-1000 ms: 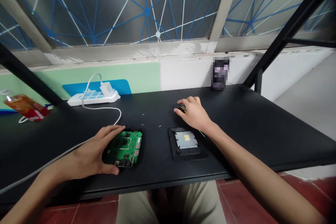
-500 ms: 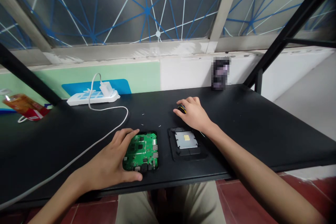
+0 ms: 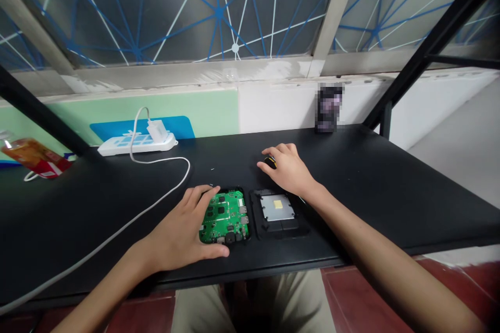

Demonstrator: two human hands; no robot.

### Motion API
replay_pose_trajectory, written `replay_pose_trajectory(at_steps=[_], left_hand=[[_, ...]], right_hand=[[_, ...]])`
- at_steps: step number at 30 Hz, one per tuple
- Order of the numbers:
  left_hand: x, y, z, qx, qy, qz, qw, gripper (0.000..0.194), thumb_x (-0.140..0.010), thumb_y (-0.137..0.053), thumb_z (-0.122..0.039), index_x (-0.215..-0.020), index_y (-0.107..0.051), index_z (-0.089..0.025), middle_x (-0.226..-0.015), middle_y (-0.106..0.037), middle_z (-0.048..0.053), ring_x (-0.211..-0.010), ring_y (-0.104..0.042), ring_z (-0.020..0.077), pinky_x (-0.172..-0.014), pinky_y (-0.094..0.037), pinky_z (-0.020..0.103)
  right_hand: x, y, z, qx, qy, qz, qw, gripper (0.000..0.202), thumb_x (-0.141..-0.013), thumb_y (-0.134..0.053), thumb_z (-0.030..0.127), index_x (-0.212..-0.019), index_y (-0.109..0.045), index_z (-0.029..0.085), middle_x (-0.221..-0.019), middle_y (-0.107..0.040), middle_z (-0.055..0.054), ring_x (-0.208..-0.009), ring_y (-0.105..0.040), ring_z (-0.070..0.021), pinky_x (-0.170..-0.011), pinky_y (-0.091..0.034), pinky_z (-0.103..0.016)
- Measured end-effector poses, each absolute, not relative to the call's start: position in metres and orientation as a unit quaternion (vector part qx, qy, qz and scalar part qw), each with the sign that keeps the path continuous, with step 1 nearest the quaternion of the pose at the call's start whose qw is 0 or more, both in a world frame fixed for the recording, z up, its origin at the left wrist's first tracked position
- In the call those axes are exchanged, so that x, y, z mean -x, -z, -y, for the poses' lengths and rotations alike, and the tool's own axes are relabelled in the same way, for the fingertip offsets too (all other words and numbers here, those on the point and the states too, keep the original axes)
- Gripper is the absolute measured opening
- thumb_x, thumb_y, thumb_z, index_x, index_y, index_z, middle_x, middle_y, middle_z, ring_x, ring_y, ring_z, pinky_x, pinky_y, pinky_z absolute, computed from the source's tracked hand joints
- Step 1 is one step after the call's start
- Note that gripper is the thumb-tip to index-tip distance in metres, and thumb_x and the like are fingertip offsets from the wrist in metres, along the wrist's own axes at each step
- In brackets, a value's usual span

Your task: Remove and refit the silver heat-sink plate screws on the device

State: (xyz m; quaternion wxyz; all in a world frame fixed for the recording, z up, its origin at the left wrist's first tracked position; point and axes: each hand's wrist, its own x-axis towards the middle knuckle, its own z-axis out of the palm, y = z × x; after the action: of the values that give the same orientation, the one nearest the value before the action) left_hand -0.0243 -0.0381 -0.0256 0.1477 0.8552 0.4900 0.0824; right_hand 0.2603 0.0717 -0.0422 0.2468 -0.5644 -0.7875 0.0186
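Observation:
A green circuit board (image 3: 224,218) lies in a black square casing on the black table. My left hand (image 3: 185,229) grips the casing by its left side, fingers at the far edge and thumb at the near edge. Just right of it lies a black cover (image 3: 281,225) with a silver metal plate (image 3: 277,208) and a small yellowish pad on it. Beyond the cover, my right hand (image 3: 289,169) is closed around a black and yellow object (image 3: 270,162), mostly hidden under the fingers. A thin shaft shows beside my right wrist.
A white power strip (image 3: 136,144) with a plugged-in adapter stands at the back left; its white cable (image 3: 128,219) runs toward the near left. An orange-red packet (image 3: 39,157) is at far left. A pixelated dark object (image 3: 329,108) stands by the wall. Tiny screws lie behind the board.
My left hand has moved right and slightly away from me together with the board and its casing, now close beside the cover. My right hand has hardly moved.

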Motion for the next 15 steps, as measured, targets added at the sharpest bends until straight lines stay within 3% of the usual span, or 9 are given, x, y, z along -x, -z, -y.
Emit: replay_pose_trajectory(at_steps=[8, 15], left_hand=[[0.027, 0.024, 0.033, -0.858, -0.078, -0.481, 0.163, 0.104, -0.075, -0.075, -0.068, -0.154, -0.023, -0.023, -0.154, -0.035, 0.016, -0.144, -0.033, 0.0419, -0.118, -0.033, 0.064], [0.049, 0.027, 0.031, -0.868, -0.099, -0.439, 0.211, 0.106, -0.078, -0.077, -0.064, -0.154, -0.012, -0.031, -0.158, -0.025, 0.015, -0.148, -0.028, 0.0411, -0.119, -0.031, 0.066]], right_hand=[[-0.259, 0.041, -0.070, 0.552, -0.025, 0.792, 0.261, 0.041, -0.093, -0.058, 0.044, -0.119, -0.069, 0.016, -0.109, -0.067, -0.015, -0.115, -0.048, -0.0352, -0.099, -0.046, -0.050], [-0.252, 0.032, -0.060, 0.505, -0.051, 0.815, 0.279, 0.039, -0.094, -0.058, 0.045, -0.120, -0.068, 0.017, -0.106, -0.069, -0.010, -0.112, -0.052, -0.0303, -0.102, -0.048, -0.046]])
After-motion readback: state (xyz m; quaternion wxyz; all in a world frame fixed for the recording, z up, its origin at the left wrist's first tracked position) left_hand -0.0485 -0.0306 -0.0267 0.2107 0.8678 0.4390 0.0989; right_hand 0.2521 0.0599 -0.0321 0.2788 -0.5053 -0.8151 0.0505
